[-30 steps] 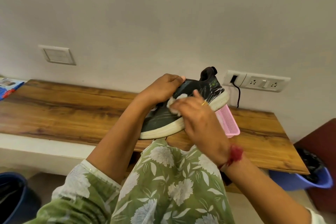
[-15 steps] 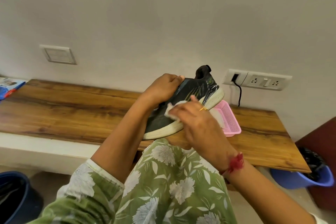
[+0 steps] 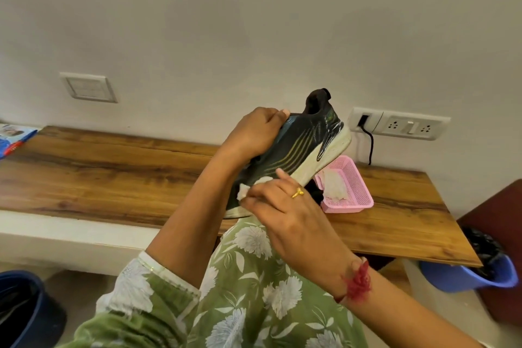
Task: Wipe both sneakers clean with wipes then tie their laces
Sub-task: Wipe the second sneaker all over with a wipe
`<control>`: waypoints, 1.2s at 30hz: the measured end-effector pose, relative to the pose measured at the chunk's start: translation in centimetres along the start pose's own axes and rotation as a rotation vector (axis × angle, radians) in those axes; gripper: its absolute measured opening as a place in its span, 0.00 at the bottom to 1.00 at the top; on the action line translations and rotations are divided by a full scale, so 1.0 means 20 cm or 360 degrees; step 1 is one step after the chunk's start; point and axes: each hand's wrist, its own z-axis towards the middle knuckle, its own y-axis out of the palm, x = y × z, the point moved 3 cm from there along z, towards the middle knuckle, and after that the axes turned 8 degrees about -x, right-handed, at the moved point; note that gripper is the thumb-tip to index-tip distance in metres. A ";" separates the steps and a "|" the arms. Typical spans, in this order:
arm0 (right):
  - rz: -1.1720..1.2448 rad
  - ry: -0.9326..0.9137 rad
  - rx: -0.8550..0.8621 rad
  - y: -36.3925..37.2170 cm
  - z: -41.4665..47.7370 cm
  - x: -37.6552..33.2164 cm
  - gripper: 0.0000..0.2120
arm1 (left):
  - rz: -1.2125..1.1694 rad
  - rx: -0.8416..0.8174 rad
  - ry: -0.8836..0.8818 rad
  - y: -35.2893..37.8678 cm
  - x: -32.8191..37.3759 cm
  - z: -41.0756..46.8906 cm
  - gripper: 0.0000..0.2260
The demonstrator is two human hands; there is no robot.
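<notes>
Centre of the frame: the left hand [image 3: 254, 133] is wrapped round the top of the dark sneaker [image 3: 299, 150], holding it up over the wooden shelf [image 3: 113, 172], heel pointing upper right. The right hand [image 3: 285, 206] pinches a white wipe [image 3: 245, 189] against the side near the toe. Half a second ago it was further up the side, so it's slid down. There's a blue packet [image 3: 14, 138] at the far left edge, print too blurry to read.
</notes>
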 end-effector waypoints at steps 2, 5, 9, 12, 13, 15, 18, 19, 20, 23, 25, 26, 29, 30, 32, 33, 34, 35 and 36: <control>-0.0047 0.0067 0.0032 -0.03 0.01 0.08 0.15 | -0.0116 -0.0012 -0.0015 0.01 -0.01 -0.01 0.19; -0.0020 0.0365 0.0141 -0.09 0.02 0.16 0.14 | -0.0425 -0.0003 -0.0050 0.01 -0.01 -0.01 0.18; -0.0011 0.0114 -0.0006 -0.03 -0.01 0.01 0.15 | -0.0619 -0.0074 -0.0047 0.02 0.00 -0.02 0.17; -0.0036 0.0185 0.0032 -0.08 0.00 0.07 0.15 | -0.0576 -0.0109 0.0004 0.03 0.01 -0.03 0.17; -0.0027 0.0254 0.0087 -0.10 0.01 0.09 0.15 | -0.0562 -0.0099 0.0010 0.03 0.01 -0.03 0.17; 0.0000 0.0309 0.0055 -0.09 0.02 0.08 0.14 | -0.0547 -0.0073 0.0018 0.02 0.01 -0.03 0.17; 0.0128 0.0023 -0.0214 -0.01 0.00 -0.03 0.16 | -0.0462 -0.0113 0.0039 0.02 0.01 -0.04 0.16; 0.0294 -0.0013 -0.0224 -0.02 -0.01 -0.03 0.17 | -0.0432 -0.0118 0.0039 0.02 0.01 -0.05 0.16; 0.0516 0.0040 -0.0149 -0.06 -0.01 -0.01 0.18 | -0.0432 -0.0114 0.0036 0.02 0.00 -0.06 0.17; 0.0926 0.0407 0.0458 -0.24 -0.01 0.19 0.15 | -0.0497 -0.0127 0.0002 -0.01 -0.02 -0.10 0.18; 0.0887 0.0646 0.0761 -0.33 -0.02 0.34 0.14 | -0.0521 -0.0163 -0.0027 -0.02 -0.03 -0.14 0.19; 0.0819 0.0729 0.0829 -0.36 -0.02 0.40 0.13 | -0.0546 -0.0203 -0.0043 -0.02 -0.03 -0.15 0.19; 0.0773 0.0819 0.0861 -0.36 -0.02 0.49 0.13 | -0.0625 -0.0319 -0.0127 -0.02 -0.02 -0.22 0.18; 0.0791 0.0816 0.0846 -0.36 -0.02 0.48 0.13 | -0.0640 -0.0316 -0.0156 -0.01 -0.01 -0.24 0.18; 0.0832 0.0799 0.0818 -0.34 -0.01 0.46 0.13 | -0.0673 -0.0253 -0.0188 0.00 -0.03 -0.29 0.18; 0.0866 0.0800 0.0825 -0.33 -0.01 0.45 0.14 | -0.0692 -0.0196 -0.0197 0.01 -0.04 -0.31 0.18; 0.0918 0.0803 0.0845 -0.32 -0.02 0.44 0.14 | -0.0710 -0.0123 -0.0212 0.01 -0.06 -0.32 0.18; 0.0981 0.0805 0.0874 -0.31 -0.02 0.43 0.14 | -0.0727 -0.0043 -0.0235 0.02 -0.08 -0.34 0.19; 0.1041 0.0806 0.0903 -0.31 -0.04 0.42 0.13 | -0.0743 0.0034 -0.0260 0.03 -0.11 -0.35 0.19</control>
